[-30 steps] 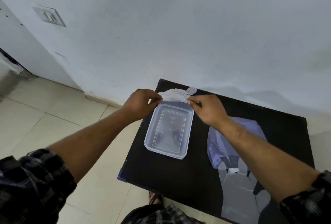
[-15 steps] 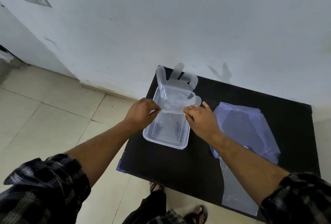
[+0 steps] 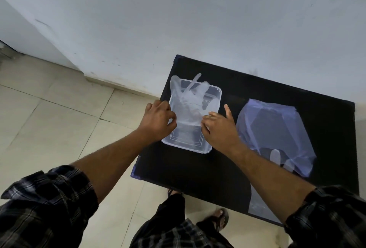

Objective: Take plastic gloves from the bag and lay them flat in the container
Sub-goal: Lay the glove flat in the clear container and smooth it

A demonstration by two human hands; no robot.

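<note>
On the black surface (image 3: 198, 168) a clear container (image 3: 214, 93) sits toward 10 o'clock, a plastic glove (image 3: 188, 105) draped over it, fingers pointing to 12. The left hand (image 3: 158, 121) has its grip pinched together on the glove's cuff edge; the right hand (image 3: 219, 127) pinches the opposite edge, thumb raised. The bag (image 3: 277, 129) lies at 3 o'clock of the container
</note>
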